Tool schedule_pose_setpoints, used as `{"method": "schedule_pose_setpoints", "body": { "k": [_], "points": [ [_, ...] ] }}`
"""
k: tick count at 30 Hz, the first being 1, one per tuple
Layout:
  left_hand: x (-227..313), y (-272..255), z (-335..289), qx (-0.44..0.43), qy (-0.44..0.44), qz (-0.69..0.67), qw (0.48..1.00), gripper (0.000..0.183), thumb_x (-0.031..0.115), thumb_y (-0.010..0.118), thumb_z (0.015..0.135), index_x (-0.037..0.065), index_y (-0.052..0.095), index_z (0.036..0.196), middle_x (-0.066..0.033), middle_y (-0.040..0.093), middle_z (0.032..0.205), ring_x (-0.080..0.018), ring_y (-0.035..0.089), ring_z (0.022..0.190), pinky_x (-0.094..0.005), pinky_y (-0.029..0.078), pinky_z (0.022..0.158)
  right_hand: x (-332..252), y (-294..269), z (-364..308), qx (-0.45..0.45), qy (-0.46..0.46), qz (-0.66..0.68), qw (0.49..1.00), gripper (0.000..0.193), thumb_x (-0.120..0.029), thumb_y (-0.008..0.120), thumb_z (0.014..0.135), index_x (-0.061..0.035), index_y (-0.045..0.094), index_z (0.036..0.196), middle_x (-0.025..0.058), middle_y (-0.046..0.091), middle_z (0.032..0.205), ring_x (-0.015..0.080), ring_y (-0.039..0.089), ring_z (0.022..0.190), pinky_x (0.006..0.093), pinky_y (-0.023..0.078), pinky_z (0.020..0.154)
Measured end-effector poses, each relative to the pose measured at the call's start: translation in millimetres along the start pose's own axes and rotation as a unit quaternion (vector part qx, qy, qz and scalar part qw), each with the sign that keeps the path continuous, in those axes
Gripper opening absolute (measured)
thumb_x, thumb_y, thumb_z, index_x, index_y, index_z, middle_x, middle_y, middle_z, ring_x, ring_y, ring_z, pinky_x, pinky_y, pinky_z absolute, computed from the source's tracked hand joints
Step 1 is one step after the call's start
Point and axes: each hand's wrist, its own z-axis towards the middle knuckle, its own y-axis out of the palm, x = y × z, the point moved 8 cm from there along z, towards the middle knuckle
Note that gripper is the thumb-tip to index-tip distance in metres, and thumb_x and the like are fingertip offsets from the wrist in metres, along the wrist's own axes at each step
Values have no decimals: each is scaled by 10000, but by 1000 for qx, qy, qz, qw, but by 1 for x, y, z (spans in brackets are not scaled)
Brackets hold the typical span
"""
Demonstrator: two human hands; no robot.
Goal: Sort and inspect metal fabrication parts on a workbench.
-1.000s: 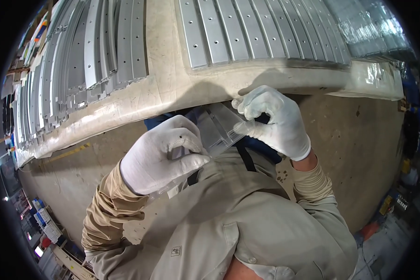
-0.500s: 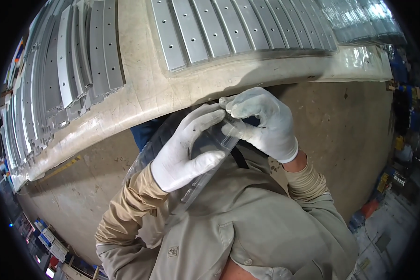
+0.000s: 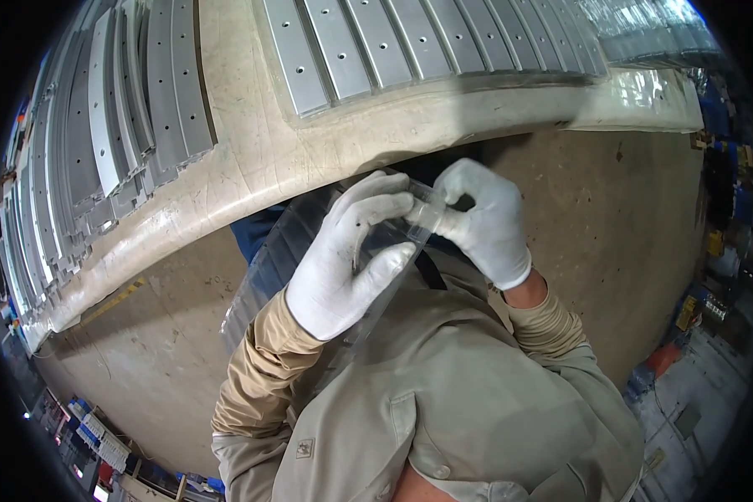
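A clear, ridged plastic tray (image 3: 259, 284) is held tilted in front of my body, below the table's near edge. My white-gloved left hand (image 3: 335, 268) curves over the tray's upper right edge, thumb on one side and fingers on the other. At the same edge, my gloved right hand (image 3: 485, 222) is closed, its fingertips pinching the clear rim by the left fingers. Part of the tray is hidden behind the left hand and forearm. Whether anything thin sits between the right fingertips and the rim is too small to tell.
Across the covered table (image 3: 251, 125) lie grey metal strips with holes (image 3: 393, 46), set side by side. More metal strips (image 3: 134, 100) are stacked at the left. A clear plastic-wrapped stack (image 3: 653, 33) lies at the far right. Brown floor (image 3: 611, 217) shows beyond my right arm.
My right fingers have curled tighter and shifted slightly along the tray's edge. The left hand has moved a little to the right, with its fingers bent more over the edge.
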Motion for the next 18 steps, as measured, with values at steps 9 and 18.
{"method": "schedule_pose_setpoints", "body": {
  "k": [9, 18],
  "points": [
    [17, 0, -3, -6, 53, 137, 989, 248, 64, 785, 835, 43, 586, 980, -226, 572, 1352, -376, 564, 1282, -428, 460, 1057, 15, 29, -37, -60, 247, 252, 934, 198, -202, 708, 979, -4, 700, 968, 7, 678, 832, 88, 567, 742, 245, 467, 689],
    [27, 11, -21, 39, 16, 328, 944, 311, 9, 797, 713, 62, 580, 929, -151, 620, 1135, -341, 649, 1011, -382, 571, 812, 27, 59, -65, -76, 337, 487, 802, 254, -186, 557, 1048, 38, 655, 1114, 63, 681, 985, 119, 635, 937, 270, 514, 852]
  ]
}}
